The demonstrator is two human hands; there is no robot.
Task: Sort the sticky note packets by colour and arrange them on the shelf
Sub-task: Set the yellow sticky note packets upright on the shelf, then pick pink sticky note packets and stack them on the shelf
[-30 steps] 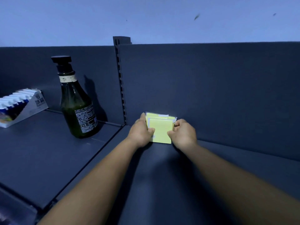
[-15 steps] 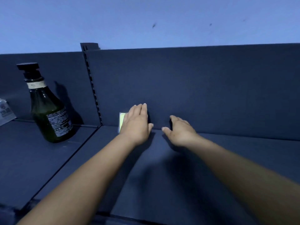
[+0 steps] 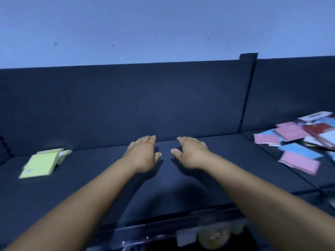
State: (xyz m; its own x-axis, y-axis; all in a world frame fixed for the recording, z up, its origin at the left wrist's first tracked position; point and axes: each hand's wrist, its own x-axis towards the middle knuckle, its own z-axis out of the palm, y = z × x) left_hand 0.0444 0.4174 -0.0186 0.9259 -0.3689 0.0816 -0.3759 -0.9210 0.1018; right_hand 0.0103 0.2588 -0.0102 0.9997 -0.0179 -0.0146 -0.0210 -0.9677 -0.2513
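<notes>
A small stack of yellow-green sticky note packets (image 3: 40,163) lies flat on the dark shelf (image 3: 101,180) at the left, near the back panel. My left hand (image 3: 143,154) and my right hand (image 3: 190,153) hover side by side over the middle of the shelf, fingers straight, holding nothing. A loose heap of pink, blue and red sticky note packets (image 3: 299,140) is spread over the shelf at the right; one pink packet (image 3: 299,163) lies nearest the front.
The upright back panel (image 3: 126,98) runs behind the shelf, with a slotted post (image 3: 247,91) dividing the bays. Below the front edge, a lower level holds blurred pale items (image 3: 212,236).
Both hands let go of the yellow-green packets and moved right along the shelf. The view swung right, so the bottle left the frame and the mixed heap came in.
</notes>
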